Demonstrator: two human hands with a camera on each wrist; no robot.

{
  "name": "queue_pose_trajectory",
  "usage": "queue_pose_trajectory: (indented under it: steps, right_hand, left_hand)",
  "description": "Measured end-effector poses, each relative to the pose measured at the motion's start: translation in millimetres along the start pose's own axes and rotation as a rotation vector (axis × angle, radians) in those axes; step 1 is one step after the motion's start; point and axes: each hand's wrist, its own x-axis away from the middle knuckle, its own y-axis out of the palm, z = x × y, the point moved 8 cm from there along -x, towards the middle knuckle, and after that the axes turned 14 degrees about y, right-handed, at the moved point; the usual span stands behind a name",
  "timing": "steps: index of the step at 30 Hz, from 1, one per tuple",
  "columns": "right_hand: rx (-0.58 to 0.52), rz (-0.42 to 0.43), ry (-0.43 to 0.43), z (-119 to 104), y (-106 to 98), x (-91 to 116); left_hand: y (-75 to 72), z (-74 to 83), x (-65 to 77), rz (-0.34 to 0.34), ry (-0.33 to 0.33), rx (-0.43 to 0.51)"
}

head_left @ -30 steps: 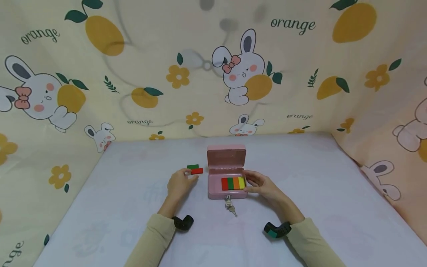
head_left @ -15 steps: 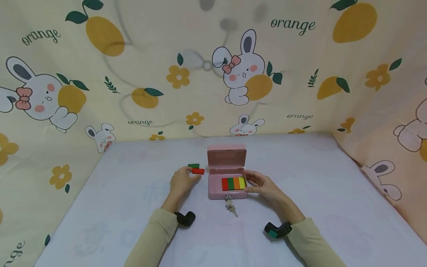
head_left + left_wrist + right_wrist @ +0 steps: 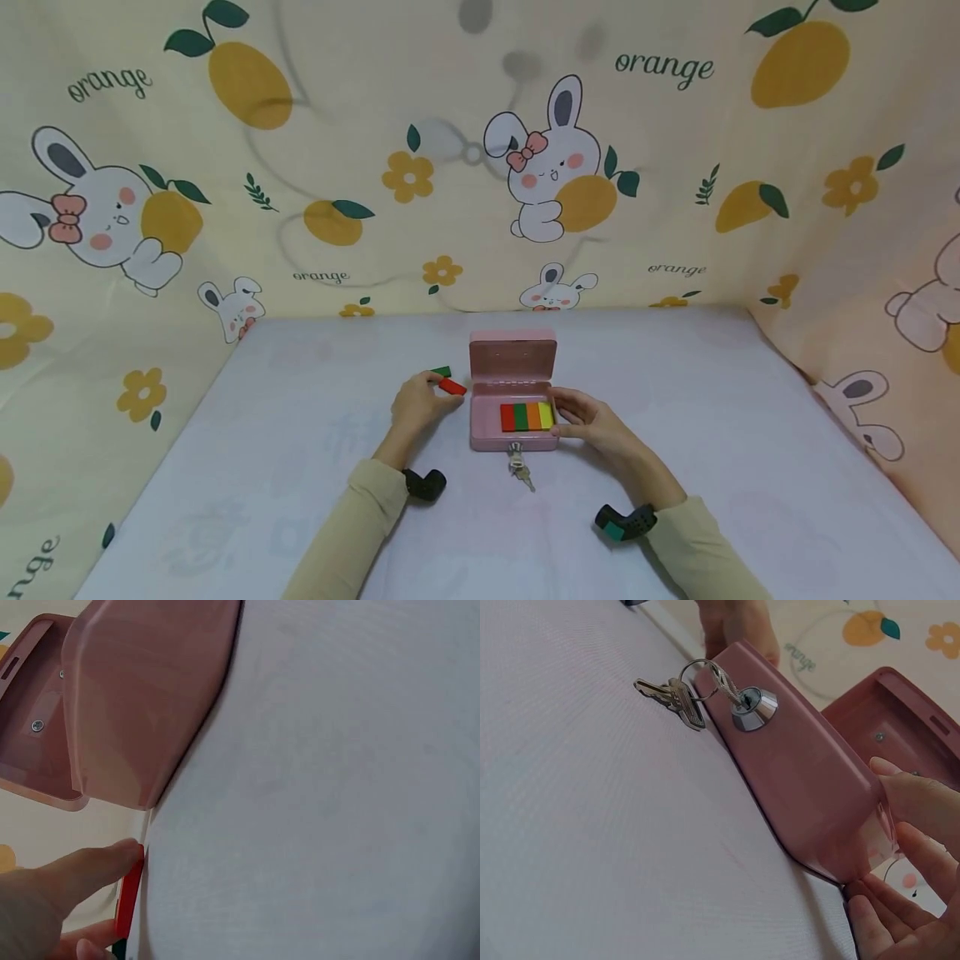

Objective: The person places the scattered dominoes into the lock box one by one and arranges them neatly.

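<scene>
A small pink metal box point(image 3: 487, 443) stands on the table with its lid point(image 3: 513, 358) raised. Inside, red point(image 3: 507, 417), green point(image 3: 521, 417), orange point(image 3: 533, 417) and yellow point(image 3: 546, 416) blocks lie side by side towards the right wall. My left hand point(image 3: 415, 408), left of the box, pinches a loose red block point(image 3: 130, 896) between thumb and fingers. Just behind it lies a loose green block point(image 3: 442, 371), partly covered by the fingers. At the box's right side, my right hand point(image 3: 596, 425) grips the wall, its thumb point(image 3: 911, 799) at the rim.
Keys point(image 3: 679, 701) on a ring hang from the lock point(image 3: 754, 710) at the box's front and reach the table. A white cloth point(image 3: 300, 467) covers the table. Behind it rises a printed curtain point(image 3: 442, 208) with rabbits and oranges.
My left hand has moved a little to the right, towards the box. The red block in it has turned aslant, away from the green block. My right hand stays at the box.
</scene>
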Motion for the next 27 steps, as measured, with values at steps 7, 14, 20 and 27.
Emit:
queue_pose_trajectory:
  steps: [7, 14, 20, 27]
  right_hand:
    - [-0.006, -0.003, 0.009, 0.9, -0.3, -1.0]
    - [-0.022, -0.003, 0.019, 3.6, -2.2, -2.4]
    - [-0.038, -0.001, 0.043, 5.6, -3.2, -2.8]
    - [-0.047, -0.007, 0.041, 4.4, -1.5, -1.3]
  left_hand:
    - [0.0, -2.5, -0.3, -0.017, 0.03, 0.028]
    - [1.0, -0.9, -1.4, -0.047, 0.082, 0.09]
    - [1.6, -2.7, 0.0, -0.032, 0.058, 0.113]
    - [1.6, -6.3, 1.7, -0.008, 0.019, 0.133]
